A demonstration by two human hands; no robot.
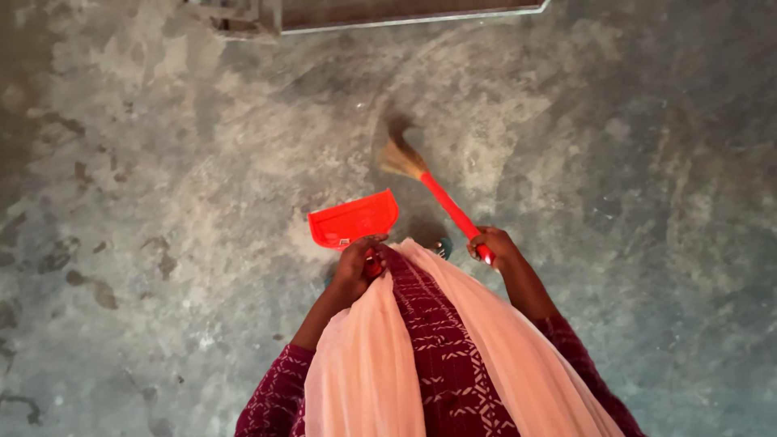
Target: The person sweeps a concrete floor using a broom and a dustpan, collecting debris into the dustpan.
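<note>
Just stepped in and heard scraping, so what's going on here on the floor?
A person stands on a stained concrete floor, seen from above. The right hand grips the red handle of a short broom, its straw bristles angled down toward the floor ahead. The left hand holds a red dustpan by its handle, just off the person's front. A pale scarf hangs over the dark patterned top. A metal frame edge shows at the far side.

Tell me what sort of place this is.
Probably a plain room or yard of a home: a bare, stained concrete floor, a metal-framed threshold at the top, and a person holding a red dustpan and grass broom.
</note>
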